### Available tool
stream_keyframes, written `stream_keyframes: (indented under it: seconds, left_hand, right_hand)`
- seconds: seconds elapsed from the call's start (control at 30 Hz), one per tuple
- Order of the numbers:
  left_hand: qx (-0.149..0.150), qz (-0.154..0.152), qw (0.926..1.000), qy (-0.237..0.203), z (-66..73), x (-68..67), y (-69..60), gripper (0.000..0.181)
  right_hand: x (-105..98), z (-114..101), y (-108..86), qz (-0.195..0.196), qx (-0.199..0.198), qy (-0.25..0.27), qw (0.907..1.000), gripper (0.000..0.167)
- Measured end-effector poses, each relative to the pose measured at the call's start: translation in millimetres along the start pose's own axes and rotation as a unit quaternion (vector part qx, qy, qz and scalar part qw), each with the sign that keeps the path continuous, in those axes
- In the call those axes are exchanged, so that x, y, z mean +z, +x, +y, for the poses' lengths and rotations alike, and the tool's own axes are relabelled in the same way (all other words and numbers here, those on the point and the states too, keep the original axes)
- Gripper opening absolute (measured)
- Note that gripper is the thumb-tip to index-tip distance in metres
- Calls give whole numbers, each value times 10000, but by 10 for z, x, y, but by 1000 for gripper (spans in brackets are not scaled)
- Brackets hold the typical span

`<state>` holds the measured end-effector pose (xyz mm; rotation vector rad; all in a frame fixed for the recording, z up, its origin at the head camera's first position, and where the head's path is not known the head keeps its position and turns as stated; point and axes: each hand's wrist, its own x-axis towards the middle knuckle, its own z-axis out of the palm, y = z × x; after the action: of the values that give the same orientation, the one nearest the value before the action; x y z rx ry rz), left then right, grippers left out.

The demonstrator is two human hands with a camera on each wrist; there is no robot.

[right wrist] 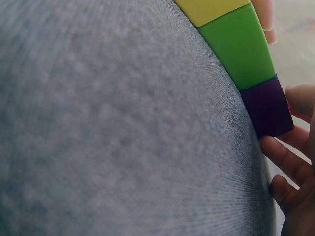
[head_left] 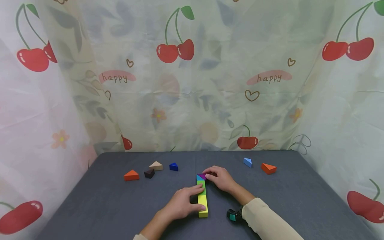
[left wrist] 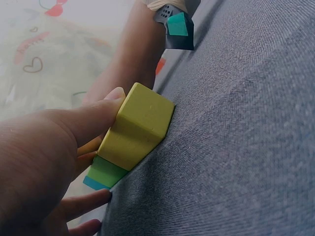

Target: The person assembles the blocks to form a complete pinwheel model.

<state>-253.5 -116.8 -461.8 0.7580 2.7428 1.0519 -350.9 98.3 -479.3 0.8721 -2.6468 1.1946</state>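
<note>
A row of blocks lies on the table: a yellow block [head_left: 202, 204] nearest, a green block [head_left: 203, 191] beyond it, then a light-blue triangular block [head_left: 199, 177] beside a purple triangular block [head_left: 202, 175] at the far end. My left hand [head_left: 183, 202] spans the row from its left side, thumb on the yellow block and extended fingers on the green one. With bent fingers and thumb, my right hand [head_left: 220, 178] pinches the purple block. In the right wrist view, the purple block [right wrist: 268, 107] touches the green block's [right wrist: 238, 46] end, thumb and fingertips around it.
Left of the row lie an orange triangular block [head_left: 131, 175], a black block [head_left: 149, 173], a natural-wood triangular block [head_left: 156, 166] and a dark-blue one [head_left: 174, 167]. A light-blue triangular block [head_left: 247, 162] and another orange one [head_left: 268, 168] lie right. A printed curtain [head_left: 210, 110] surrounds the grey table [head_left: 99, 206].
</note>
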Motion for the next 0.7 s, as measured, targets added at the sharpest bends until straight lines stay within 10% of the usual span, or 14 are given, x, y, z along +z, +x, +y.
stream_keyframes:
  seconds: [0.7]
  left_hand:
    - [-130,-79,9999,-77,10,-5,10,67]
  right_hand:
    - [-252,-24,-33,677,243,-104,9974,14]
